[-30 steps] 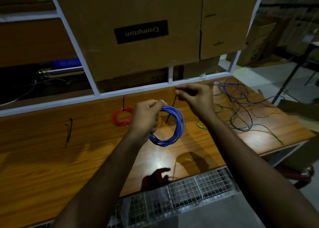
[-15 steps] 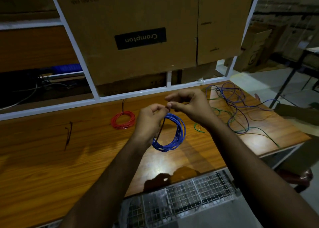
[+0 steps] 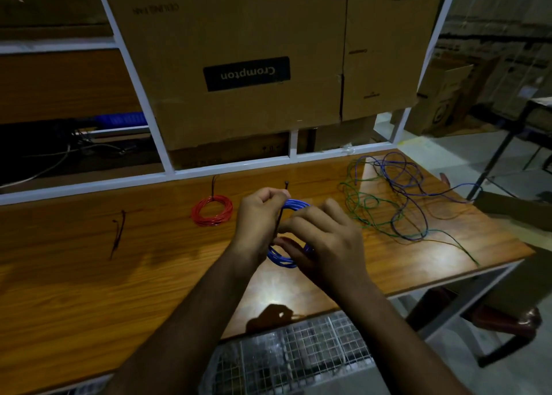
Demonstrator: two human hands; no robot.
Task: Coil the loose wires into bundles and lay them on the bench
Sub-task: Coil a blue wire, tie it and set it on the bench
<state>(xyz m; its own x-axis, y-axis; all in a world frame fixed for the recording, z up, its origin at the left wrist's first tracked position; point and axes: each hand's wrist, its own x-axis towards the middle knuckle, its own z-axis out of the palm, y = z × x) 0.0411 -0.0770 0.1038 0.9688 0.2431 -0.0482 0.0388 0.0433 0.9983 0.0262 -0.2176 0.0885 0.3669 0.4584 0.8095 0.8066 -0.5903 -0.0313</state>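
While the coiled bundle of blue wire (image 3: 282, 255) hangs above the glossy wooden bench (image 3: 89, 275), the left hand (image 3: 260, 215) grips its top together with a thin black cable tie (image 3: 280, 215). Curled fingers of the right hand (image 3: 325, 242) pinch the coil's lower side. A tied red wire coil (image 3: 212, 210) lies just left; loose green and purple wires (image 3: 388, 197) sprawl right.

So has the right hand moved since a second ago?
Yes. The right hand came down from near the white frame rail onto the blue wire coil, nearer the wooden bench's front edge.
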